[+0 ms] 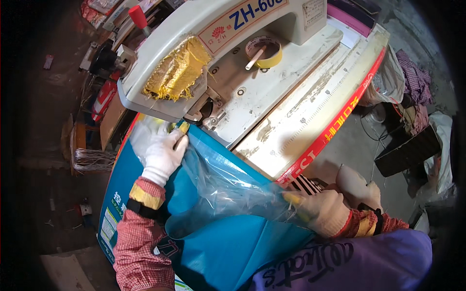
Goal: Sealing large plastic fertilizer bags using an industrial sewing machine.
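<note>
a blue bag [218, 250] is spread below the white sewing machine [167, 92], its upper edge brought up close to the front of the machine's bed, and its body is stretched toward the lower edge of the view. a clear plastic sheet [225, 191] is draped along the bag's opening and is crumpled between the two hands. the left hand [164, 149], covered by a white glove with yellow fingertips, is placed at the bag's upper edge just beneath the machine head; its fingers are bent and partly hidden, so it cannot be told whether the edge is pinched. by the right hand [324, 212], in a pale glove, the far end of the plastic is gripped, with the yellow fingertips seen through it. on the machine head a frayed yellow cloth [178, 70] is fixed, and on the bed behind it a roll of yellow tape [271, 59] is set, with a white stick [255, 57] leaned across its rim. the table's curved front is edged by a red strip [335, 133]. at the right, a black box [407, 151] is seen on the floor.
</note>
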Motion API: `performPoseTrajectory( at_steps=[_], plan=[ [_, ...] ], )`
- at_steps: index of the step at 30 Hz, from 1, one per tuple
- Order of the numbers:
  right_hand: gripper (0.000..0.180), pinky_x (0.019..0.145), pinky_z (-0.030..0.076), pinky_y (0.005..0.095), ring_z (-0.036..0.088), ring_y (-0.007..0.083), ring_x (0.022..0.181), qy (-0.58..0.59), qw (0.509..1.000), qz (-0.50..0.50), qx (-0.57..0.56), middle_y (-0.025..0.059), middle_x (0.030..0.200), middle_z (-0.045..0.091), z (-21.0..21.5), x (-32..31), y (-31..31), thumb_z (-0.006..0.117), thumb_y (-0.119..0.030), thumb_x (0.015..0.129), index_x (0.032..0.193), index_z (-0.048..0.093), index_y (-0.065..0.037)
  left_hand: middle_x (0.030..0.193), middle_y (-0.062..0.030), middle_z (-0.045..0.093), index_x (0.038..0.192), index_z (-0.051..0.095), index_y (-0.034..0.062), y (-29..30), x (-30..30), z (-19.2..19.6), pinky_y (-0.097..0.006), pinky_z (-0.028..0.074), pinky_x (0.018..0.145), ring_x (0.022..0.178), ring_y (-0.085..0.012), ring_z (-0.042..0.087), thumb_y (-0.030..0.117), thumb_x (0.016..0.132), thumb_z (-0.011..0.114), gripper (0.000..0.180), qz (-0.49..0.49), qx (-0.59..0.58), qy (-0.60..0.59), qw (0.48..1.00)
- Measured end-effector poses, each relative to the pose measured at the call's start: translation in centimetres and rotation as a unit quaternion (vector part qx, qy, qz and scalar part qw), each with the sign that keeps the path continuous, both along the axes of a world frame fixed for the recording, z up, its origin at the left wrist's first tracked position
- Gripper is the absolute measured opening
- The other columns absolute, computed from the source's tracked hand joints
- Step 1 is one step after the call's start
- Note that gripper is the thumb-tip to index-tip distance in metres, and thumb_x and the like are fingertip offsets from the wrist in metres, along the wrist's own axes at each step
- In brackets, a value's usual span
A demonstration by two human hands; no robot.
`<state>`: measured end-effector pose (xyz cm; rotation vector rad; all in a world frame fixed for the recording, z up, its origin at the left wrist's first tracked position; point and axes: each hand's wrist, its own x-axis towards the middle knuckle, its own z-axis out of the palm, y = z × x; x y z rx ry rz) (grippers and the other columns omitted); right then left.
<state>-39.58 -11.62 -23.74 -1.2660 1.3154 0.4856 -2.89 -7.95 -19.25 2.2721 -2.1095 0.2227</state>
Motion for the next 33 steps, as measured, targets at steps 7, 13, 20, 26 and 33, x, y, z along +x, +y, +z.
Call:
performPoseTrajectory(
  at_steps=[7, 13, 20, 26, 33],
  plan=[
    [0.073, 0.075, 0.050, 0.0310, 0.064, 0.0245, 0.080, -0.179, 0.980, 0.073, -0.045, 0.0175, 0.083, 0.064, -2.5, -0.8, 0.3, 0.043, -0.073, 0.077, 0.100, 0.062, -0.006, 0.088, -0.0177, 0.060, 0.101, 0.062, 0.0061, 0.2, -0.3, 0.4, -0.039, 0.045, 0.071, 0.082, -0.0334, 0.058, 0.022, 0.084, 0.057, 0.024, 0.125, 0.093, 0.078, 0.985],
    [0.064, 0.077, 0.050, 0.0350, 0.064, 0.0294, 0.084, 0.010, 0.958, 0.252, -0.138, 0.0175, 0.089, 0.064, 2.6, -1.2, -0.6, 0.036, -0.073, 0.079, 0.115, 0.056, -0.024, 0.081, -0.0147, 0.060, 0.097, 0.064, 0.0083, 0.0, -1.4, 0.3, -0.039, 0.046, 0.064, 0.072, -0.0321, 0.058, 0.014, 0.082, 0.056, 0.018, 0.037, 0.104, -0.041, 0.993],
    [0.036, 0.053, 0.049, 0.0354, 0.061, 0.0242, 0.061, -0.247, 0.803, 0.326, -0.433, 0.0076, 0.072, 0.061, -0.1, 2.7, -0.9, 0.050, -0.040, 0.088, 0.105, 0.060, -0.011, 0.080, -0.0190, 0.062, 0.088, 0.062, 0.0060, -3.8, 6.4, -2.1, -0.044, 0.048, 0.068, 0.078, -0.0354, 0.061, 0.020, 0.081, 0.052, 0.018, 0.040, 0.034, -0.092, 0.994],
    [0.022, 0.059, 0.048, 0.0376, 0.061, 0.0240, 0.062, -0.262, 0.830, 0.276, -0.407, 0.0074, 0.068, 0.062, 0.3, 19.6, -3.8, 0.054, -0.028, 0.081, 0.077, 0.065, -0.010, 0.095, -0.0184, 0.063, 0.101, 0.061, 0.0083, -6.7, 13.3, 6.8, -0.042, 0.048, 0.078, 0.091, -0.0340, 0.060, 0.019, 0.084, 0.049, 0.024, 0.145, -0.121, -0.105, 0.976],
    [0.018, 0.049, 0.048, 0.0441, 0.061, 0.0270, 0.056, -0.319, 0.715, 0.376, -0.496, 0.0124, 0.066, 0.064, 3.6, 19.5, -7.4, 0.061, -0.023, 0.066, 0.070, 0.068, -0.007, 0.087, -0.0195, 0.062, 0.089, 0.061, 0.0009, -4.1, -0.9, 12.8, -0.041, 0.049, 0.072, 0.083, -0.0361, 0.059, 0.009, 0.066, 0.068, 0.025, 0.242, 0.072, -0.091, 0.963]
  ],
)
